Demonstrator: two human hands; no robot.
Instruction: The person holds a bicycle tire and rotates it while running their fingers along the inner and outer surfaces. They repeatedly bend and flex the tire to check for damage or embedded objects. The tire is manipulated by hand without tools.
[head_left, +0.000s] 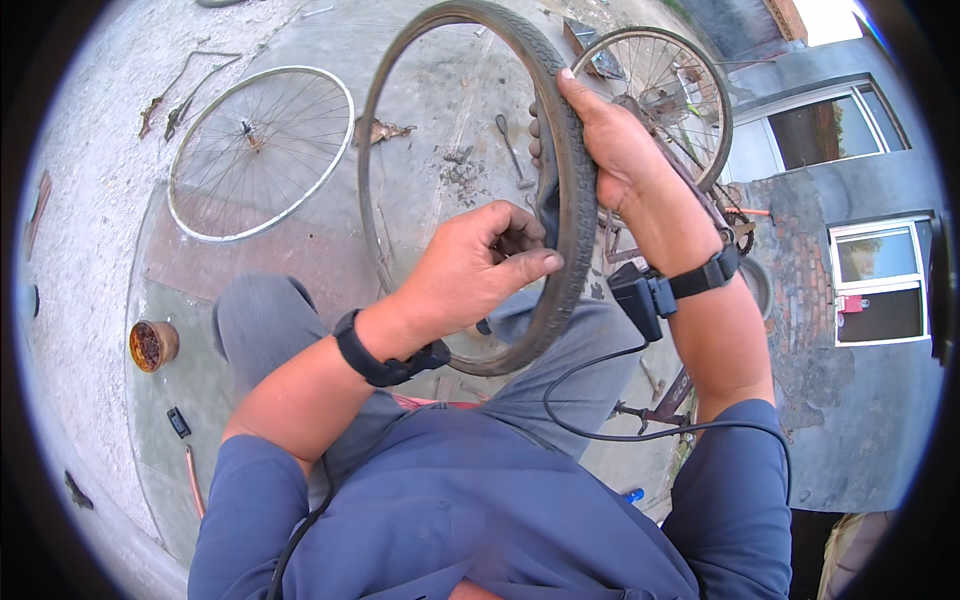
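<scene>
A black bicycle tyre (580, 225) with a knobbly tread stands upright before me, off any rim. My right hand (612, 145) is closed round its right side, thumb on the tread and fingertips showing through the ring. My left hand (475, 262) reaches to the inner side of the same stretch, its fingers curled and thumb bent toward them. Between these fingers and the tyre wall bulges a dark, smooth inner tube (548, 195), which the left fingers pinch; the exact grip is partly hidden. The tyre's bottom rests by my knees.
A bare spoked wheel (262, 152) lies on the ground at left. Far right stands a bicycle's wheel (655, 105), its frame running behind my right arm. A rusty tin (152, 346) and a small black box (178, 422) lie left. A black cable (640, 437) loops by my right arm.
</scene>
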